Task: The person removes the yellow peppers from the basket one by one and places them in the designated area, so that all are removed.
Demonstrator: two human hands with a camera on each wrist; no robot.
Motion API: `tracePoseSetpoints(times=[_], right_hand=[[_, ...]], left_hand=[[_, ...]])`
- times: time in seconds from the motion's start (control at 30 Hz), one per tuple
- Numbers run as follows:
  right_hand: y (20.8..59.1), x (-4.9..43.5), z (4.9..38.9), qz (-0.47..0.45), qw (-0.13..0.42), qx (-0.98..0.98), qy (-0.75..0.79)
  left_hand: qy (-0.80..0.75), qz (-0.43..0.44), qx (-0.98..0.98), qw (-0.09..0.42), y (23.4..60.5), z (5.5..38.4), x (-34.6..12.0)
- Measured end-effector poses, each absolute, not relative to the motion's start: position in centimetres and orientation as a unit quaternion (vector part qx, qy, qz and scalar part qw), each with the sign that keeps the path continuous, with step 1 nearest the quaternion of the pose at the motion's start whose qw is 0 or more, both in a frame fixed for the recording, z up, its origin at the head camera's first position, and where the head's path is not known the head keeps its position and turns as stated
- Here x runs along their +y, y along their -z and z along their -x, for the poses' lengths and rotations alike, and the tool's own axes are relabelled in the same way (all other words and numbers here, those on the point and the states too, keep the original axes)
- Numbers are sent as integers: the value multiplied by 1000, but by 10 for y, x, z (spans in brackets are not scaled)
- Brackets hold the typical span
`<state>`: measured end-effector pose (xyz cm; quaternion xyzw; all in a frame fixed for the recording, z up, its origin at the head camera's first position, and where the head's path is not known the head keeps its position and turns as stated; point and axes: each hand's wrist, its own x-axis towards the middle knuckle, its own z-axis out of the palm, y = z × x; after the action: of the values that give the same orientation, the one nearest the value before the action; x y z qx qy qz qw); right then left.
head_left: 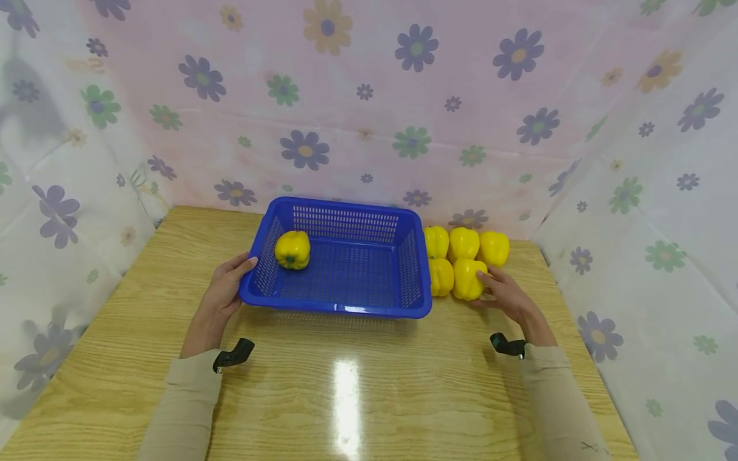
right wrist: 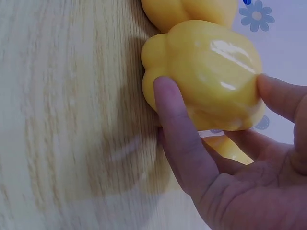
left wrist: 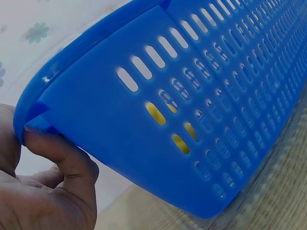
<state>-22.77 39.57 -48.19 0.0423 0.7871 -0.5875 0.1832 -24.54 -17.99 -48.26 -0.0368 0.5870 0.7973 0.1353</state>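
A blue plastic basket (head_left: 340, 311) with slotted walls holds one yellow bell pepper (head_left: 293, 250) at its left end. My left hand (head_left: 226, 283) pinches the basket's left rim between thumb and fingers; in the left wrist view the slotted basket wall (left wrist: 110, 124) shows close up, with yellow behind some slots. At the right, my right hand (head_left: 504, 294) holds the near right yellow bell pepper (head_left: 469, 279) of a group. The right wrist view shows the thumb and fingers about this glossy pepper (right wrist: 211, 72), which sits on the table.
Several more yellow bell peppers (head_left: 464, 243) stand in two rows against the basket's right side. Beneath everything is a wood-grain table (head_left: 288, 397). Flower-patterned cloth (head_left: 357, 115) hangs behind and at both sides.
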Motion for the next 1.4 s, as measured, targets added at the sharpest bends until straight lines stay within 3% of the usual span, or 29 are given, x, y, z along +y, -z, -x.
tracePoseSetpoints(times=[0.67, 1.13, 1.4], right_hand=[[451, 390, 209, -29, 155, 856, 492], [414, 343, 180, 17, 43, 886, 462], [414, 298, 183, 80, -14, 876, 476]], left_hand=[[-801, 29, 582, 141, 479, 244, -180], [-805, 27, 578, 130, 478, 245, -178], [-805, 32, 577, 134, 478, 244, -179]])
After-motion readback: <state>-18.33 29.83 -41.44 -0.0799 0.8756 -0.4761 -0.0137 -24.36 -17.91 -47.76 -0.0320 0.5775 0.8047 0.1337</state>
